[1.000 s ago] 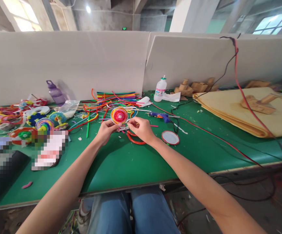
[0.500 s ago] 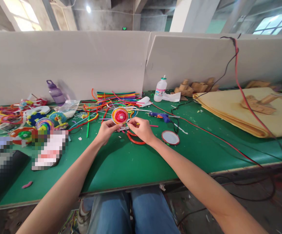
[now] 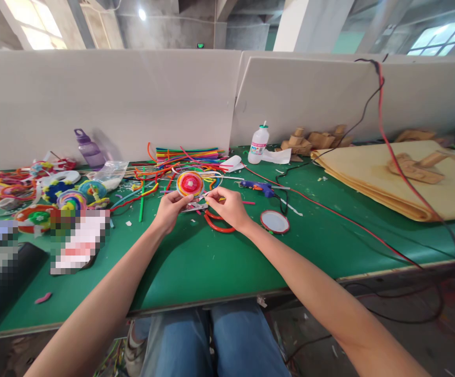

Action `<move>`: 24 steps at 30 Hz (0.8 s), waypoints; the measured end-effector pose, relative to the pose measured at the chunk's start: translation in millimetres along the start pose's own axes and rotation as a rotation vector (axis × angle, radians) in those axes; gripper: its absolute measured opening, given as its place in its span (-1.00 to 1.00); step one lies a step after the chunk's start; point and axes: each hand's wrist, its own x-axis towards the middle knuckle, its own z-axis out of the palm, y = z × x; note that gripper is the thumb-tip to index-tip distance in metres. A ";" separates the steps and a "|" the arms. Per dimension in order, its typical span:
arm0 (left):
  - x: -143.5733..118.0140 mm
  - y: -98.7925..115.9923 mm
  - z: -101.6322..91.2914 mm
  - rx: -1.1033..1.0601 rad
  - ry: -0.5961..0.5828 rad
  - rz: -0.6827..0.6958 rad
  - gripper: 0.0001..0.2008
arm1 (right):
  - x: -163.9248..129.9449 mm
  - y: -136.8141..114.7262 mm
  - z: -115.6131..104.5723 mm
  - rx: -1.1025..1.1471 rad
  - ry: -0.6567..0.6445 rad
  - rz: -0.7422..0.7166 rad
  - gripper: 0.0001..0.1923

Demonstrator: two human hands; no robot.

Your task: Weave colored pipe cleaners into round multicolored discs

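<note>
My left hand [image 3: 171, 209] is closed on a round disc [image 3: 190, 184] at its lower edge. Coiled fuzzy pipe cleaners cover the disc in red, pink, orange and yellow rings, with a pale spot in the centre. Close by on the right, my right hand [image 3: 226, 205] pinches what looks like the end of a thin white strip [image 3: 221, 180], which curves up behind the disc. Under the hands lies a curved red-orange piece [image 3: 219, 226]. Colourful pipe cleaners [image 3: 188, 155] are heaped just beyond.
A blue glue gun [image 3: 264, 187] with its cord and a white red-rimmed disc [image 3: 275, 221] lie to the right. Behind stand a white bottle [image 3: 258, 144] and a purple bottle [image 3: 89, 149]. Decorated discs [image 3: 72, 201] are at left; yellowish sheets [image 3: 400, 193] at right.
The disc in my left hand has shifted slightly left and up and now faces me more squarely. My right hand has stayed nearly in place, and the gap to the disc is a little wider.
</note>
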 end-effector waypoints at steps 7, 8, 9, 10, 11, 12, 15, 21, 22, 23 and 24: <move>-0.9 0.8 1.5 0.006 -0.031 -0.020 -0.64 | -1.0 1.5 2.1 -0.009 -0.018 -0.005 -0.88; -1.0 0.9 1.6 0.004 -0.031 -0.022 -0.64 | -1.0 1.5 2.3 -0.009 -0.016 -0.007 -0.88; -1.2 0.9 1.7 0.002 -0.032 -0.024 -0.64 | -1.0 1.6 2.5 -0.008 -0.015 -0.010 -0.89; -1.4 0.8 1.8 0.001 -0.034 -0.025 -0.65 | -1.1 1.6 2.6 -0.006 -0.013 -0.012 -0.89; -1.6 0.5 1.8 0.001 -0.036 -0.026 -0.65 | -1.2 1.6 2.8 -0.002 -0.013 -0.012 -0.89; -1.8 0.2 1.8 0.002 -0.039 -0.026 -0.65 | -1.3 1.6 2.8 0.001 -0.014 -0.012 -0.90; -2.4 -0.6 1.6 0.000 -0.053 -0.023 -0.66 | -1.7 1.6 3.0 0.005 -0.018 -0.010 -0.90; -2.6 -1.0 0.5 -0.005 -0.090 -0.027 -0.67 | -1.9 0.9 2.9 0.008 -0.026 -0.009 -0.90; -2.6 -1.0 0.3 -0.002 -0.092 -0.028 -0.68 | -1.9 0.6 2.8 0.008 -0.026 -0.007 -0.90; -2.6 -0.9 0.3 0.000 -0.093 -0.029 -0.68 | -2.0 0.3 2.7 0.007 -0.026 -0.005 -0.90; -2.6 -0.8 0.3 0.002 -0.094 -0.030 -0.69 | -2.0 0.0 2.6 0.007 -0.026 -0.004 -0.90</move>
